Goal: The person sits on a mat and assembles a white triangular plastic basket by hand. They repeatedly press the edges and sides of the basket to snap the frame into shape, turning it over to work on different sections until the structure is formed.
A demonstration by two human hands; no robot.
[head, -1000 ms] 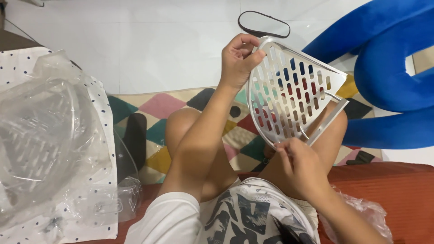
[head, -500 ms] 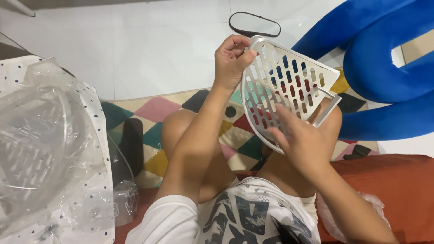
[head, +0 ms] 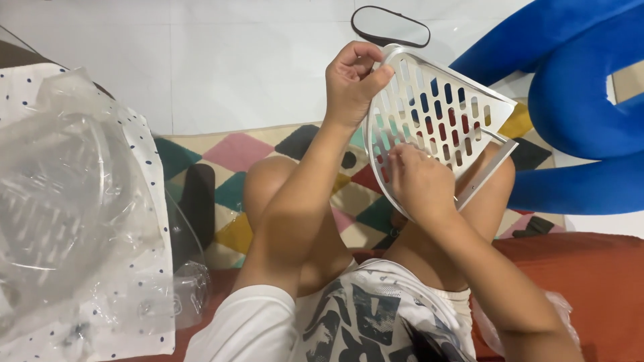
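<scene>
Head view: left hand (head: 353, 82) curled tight, pinching the rounded corner of the white slotted shelf (head: 439, 114) at about one o'clock from the knees; right hand (head: 417, 181) half-closed, fingertips pressed to the shelf's slotted face near its lower curved edge, whether it grips I cannot tell; the shelf stands tilted over the lap, above the patterned rug (head: 235, 174); at nine o'clock a clear plastic bag (head: 74, 201) holds another slotted piece, blurred through the film; blue cushion (head: 577, 100) at three o'clock, cut off by the frame.
</scene>
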